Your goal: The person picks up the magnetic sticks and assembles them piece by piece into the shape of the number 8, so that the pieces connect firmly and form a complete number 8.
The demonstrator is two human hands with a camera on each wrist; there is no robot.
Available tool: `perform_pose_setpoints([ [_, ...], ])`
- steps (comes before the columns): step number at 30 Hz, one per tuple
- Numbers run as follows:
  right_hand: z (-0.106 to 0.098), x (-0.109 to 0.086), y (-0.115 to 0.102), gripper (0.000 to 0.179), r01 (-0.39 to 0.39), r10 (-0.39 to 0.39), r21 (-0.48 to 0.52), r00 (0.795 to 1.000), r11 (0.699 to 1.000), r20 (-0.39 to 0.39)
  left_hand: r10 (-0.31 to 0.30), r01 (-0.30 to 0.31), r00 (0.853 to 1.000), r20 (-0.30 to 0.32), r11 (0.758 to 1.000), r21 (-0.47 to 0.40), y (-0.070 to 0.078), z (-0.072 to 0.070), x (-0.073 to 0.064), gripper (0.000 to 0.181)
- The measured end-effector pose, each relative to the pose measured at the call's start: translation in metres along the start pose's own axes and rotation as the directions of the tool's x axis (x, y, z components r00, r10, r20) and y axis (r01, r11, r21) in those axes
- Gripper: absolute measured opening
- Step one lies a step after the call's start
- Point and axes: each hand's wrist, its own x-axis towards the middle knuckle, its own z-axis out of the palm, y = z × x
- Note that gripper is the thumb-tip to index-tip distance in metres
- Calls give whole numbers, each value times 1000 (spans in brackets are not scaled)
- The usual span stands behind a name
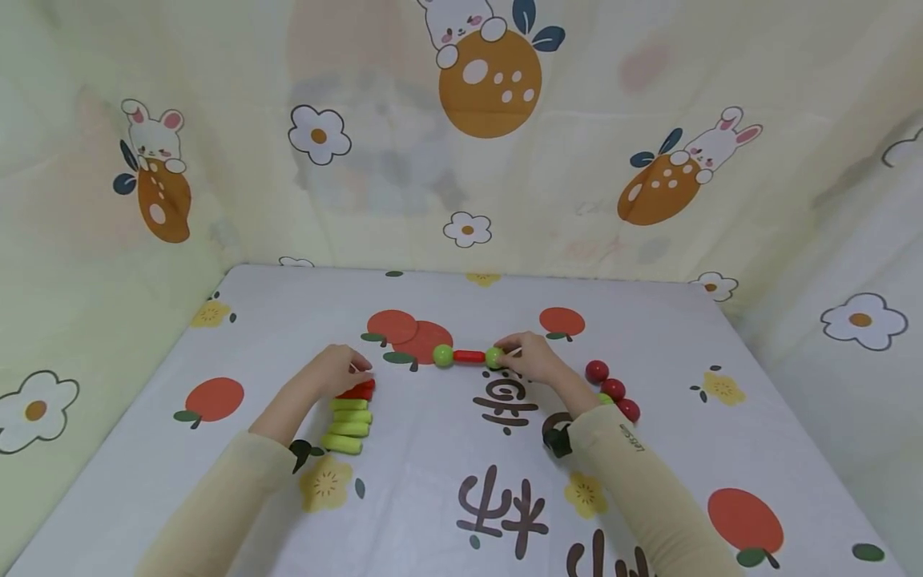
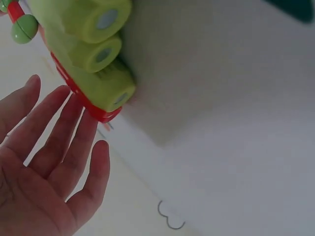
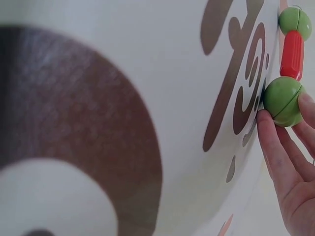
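Observation:
At the middle of the table, a red magnetic stick (image 1: 469, 357) joins two green balls, the left one (image 1: 443, 355) and the right one (image 3: 284, 101). My right hand (image 1: 532, 357) pinches the right ball between thumb and fingers. Off to the left, my left hand (image 1: 336, 370) reaches over the far end of a row of sticks. Its fingers, fairly straight and spread in the left wrist view, have their tips at the side of a red stick (image 2: 83, 93). Several light green sticks (image 1: 349, 428) lie in line nearer me, with grey round spots on their ends.
Red balls (image 1: 613, 389) lie in a slanting line right of my right forearm, and a green ball (image 1: 605, 398) beside them is partly hidden by the sleeve. A printed white cloth (image 1: 418, 497) covers the table. Patterned curtains (image 1: 382, 184) stand behind and at both sides.

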Motion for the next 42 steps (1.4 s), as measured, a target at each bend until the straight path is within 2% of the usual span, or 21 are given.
perform_pose_setpoints([
  [5, 1, 1, -1, 32, -5, 5, 3, 1000, 1000, 0, -1, 2, 1000, 5, 1000, -25, -9, 5, -3, 24],
  [12, 1, -1, -2, 32, -27, 27, 1, 1000, 1000, -4, 65, -65, 998, -12, 998, -10, -17, 7, -4, 21],
  [16, 0, -2, -3, 32, -17, 17, 0, 1000, 1000, -5, 83, -83, 997, -10, 997, -3, -19, 8, -4, 21],
  [22, 1, -2, -3, 32, -24, 24, -3, 1000, 1000, -11, 92, -92, 996, -21, 996, 2, -21, 8, -2, 20],
  [25, 1, -3, -4, 33, -22, 22, -2, 1000, 1000, -14, 78, -78, 997, -15, 997, -9, -22, 7, 0, 20],
  [30, 1, -3, -4, 33, -31, 31, 7, 999, 999, -17, 50, -50, 999, -21, 999, -22, -20, 5, 4, 19],
  [34, 1, -2, -3, 33, -25, 25, 11, 1000, 1000, -13, 57, -57, 998, -26, 998, 2, -16, 4, 8, 18],
  [42, 1, -2, -1, 33, -15, 15, 11, 1000, 1000, -16, 64, -62, 997, -52, 997, 39, 1, 6, 16, 19],
])
